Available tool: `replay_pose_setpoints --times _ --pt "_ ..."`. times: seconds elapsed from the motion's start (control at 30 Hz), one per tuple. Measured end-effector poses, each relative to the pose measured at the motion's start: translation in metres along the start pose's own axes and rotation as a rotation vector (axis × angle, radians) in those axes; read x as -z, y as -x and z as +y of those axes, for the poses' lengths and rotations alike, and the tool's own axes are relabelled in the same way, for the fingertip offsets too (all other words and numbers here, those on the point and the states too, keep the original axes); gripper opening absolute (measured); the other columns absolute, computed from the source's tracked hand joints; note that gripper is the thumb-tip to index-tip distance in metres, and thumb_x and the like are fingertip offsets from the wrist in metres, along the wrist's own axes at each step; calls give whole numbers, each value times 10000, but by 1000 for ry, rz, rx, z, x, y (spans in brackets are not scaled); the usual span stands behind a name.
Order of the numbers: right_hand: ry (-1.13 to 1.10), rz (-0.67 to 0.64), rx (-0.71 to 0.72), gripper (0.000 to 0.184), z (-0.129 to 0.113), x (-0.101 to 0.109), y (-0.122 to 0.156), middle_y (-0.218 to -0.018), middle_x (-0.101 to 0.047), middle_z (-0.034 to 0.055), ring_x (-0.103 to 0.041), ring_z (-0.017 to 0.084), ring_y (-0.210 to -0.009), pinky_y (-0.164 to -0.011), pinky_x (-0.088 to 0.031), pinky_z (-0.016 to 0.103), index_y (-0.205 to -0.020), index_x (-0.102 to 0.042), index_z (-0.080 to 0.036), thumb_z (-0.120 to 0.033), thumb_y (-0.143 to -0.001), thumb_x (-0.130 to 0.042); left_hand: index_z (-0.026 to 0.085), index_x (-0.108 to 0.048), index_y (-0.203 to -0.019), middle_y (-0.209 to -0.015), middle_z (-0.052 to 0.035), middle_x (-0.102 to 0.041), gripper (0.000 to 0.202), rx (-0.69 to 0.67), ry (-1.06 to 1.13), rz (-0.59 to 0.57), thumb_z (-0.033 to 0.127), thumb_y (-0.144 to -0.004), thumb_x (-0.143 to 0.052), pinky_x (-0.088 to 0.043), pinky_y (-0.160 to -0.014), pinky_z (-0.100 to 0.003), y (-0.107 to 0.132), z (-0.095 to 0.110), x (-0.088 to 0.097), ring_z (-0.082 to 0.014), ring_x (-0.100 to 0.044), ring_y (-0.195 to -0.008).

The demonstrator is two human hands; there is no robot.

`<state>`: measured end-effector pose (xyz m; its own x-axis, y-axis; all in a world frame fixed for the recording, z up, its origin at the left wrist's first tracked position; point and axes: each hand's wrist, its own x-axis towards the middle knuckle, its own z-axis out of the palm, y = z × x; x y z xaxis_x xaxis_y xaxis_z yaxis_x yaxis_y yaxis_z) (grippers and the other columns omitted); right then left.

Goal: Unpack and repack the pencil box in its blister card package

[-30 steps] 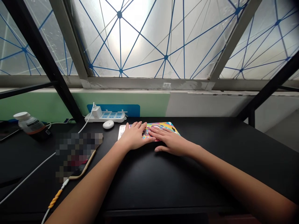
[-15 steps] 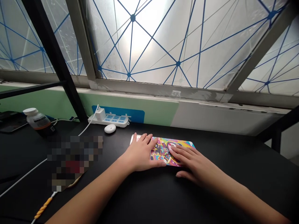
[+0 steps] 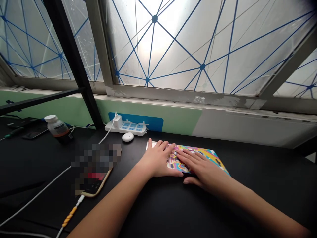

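Both forearms reach forward over the black bench (image 3: 260,185), angled inward so the hands meet. The left hand (image 3: 158,160) lies palm down, fingers stretched and slightly spread, on the left part of a colourful pad (image 3: 210,155). The right hand (image 3: 201,167) lies flat beside it, fingertips touching the left hand's fingers; neither hand grips anything. The pad lies flat on the bench near the wall, right of a white oval case (image 3: 128,137). The hands hide its middle and its print is unreadable. A pixelated patch covers most of a phone (image 3: 95,188).
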<state>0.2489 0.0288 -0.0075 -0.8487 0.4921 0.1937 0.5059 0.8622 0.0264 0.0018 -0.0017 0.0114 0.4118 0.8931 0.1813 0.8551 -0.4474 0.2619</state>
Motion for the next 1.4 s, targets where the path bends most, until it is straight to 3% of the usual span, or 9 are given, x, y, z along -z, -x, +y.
replay_pose_setpoints --times 0.27,0.37,0.47,0.57,0.7,0.87,1.07,1.27,1.4 --pt "59 66 -178 684 46 -4 68 -1488 -523 34 -497 349 -1348 -1032 -475 566 -1525 -369 -379 -554 -901 -586 247 -333 -1539 -1543 -162 -416 1071 -2 -5 -35 933 -718 -384 -32 -1139 -737 -1 -2 0 -399 -336 -1413" --pt "88 124 -223 608 48 -2 72 -1388 -621 77 -558 370 -1278 -1006 -483 567 -1432 -521 -323 -582 -886 -584 241 -322 -1548 -1575 -165 -373 1061 6 -33 -65 923 -737 -373 -11 -1146 -727 0 -2 0 -418 -273 -1453" --pt "133 146 -240 601 33 -2 55 -1305 -664 153 -595 391 -1213 -993 -473 586 -1336 -609 -239 -637 -890 -542 224 -290 -1561 -1605 -176 -314 1037 10 -55 -86 877 -768 -423 -56 -1155 -711 1 4 2 -436 -198 -1486" --pt "158 132 -235 729 7 -5 28 -1351 -613 208 -544 410 -1266 -994 -458 608 -1413 -531 -182 -691 -893 -491 244 -199 -1586 -1629 -159 -266 965 -31 -2 -64 814 -836 -413 -163 -1164 -664 1 12 3 -410 -147 -1509" --pt "157 85 -113 825 -23 -11 -9 -1564 -393 187 -330 381 -1450 -1118 -356 595 -1555 -305 -171 -650 -915 -508 267 -84 -1603 -1660 -129 -179 783 4 75 -6 696 -968 -250 -185 -1178 -625 -1 15 -3 -346 -103 -1530" --pt "129 55 -111 712 -31 -12 -29 -1581 -373 150 -330 364 -1454 -1137 -348 591 -1566 -279 -182 -504 -974 -506 201 -138 -1600 -1643 -180 -201 830 126 18 -17 714 -959 -257 -139 -1181 -632 -7 7 -15 -363 -110 -1524" --pt "97 67 -41 600 -11 -9 -11 -1569 -406 125 -345 330 -1453 -1149 -353 554 -1552 -318 -210 -320 -990 -495 198 -229 -1581 -1651 -168 -160 789 172 13 -79 686 -963 -279 -109 -1188 -612 -11 4 -10 -341 -72 -1531" --pt "107 112 -117 657 12 -9 30 -1560 -427 98 -354 304 -1452 -1141 -372 553 -1582 -238 -263 -175 -967 -452 185 -291 -1565 -1652 -139 -177 829 174 13 -155 724 -936 -284 -100 -1203 -576 -15 -7 -4 -334 -82 -1533" --pt "123 99 -101 660 18 -8 33 -1550 -439 105 -380 300 -1438 -1133 -385 535 -1580 -250 -268 -140 -960 -436 214 -273 -1575 -1661 -109 -155 839 180 2 -166 747 -927 -255 -84 -1210 -564 -15 -13 -3 -326 -65 -1536"
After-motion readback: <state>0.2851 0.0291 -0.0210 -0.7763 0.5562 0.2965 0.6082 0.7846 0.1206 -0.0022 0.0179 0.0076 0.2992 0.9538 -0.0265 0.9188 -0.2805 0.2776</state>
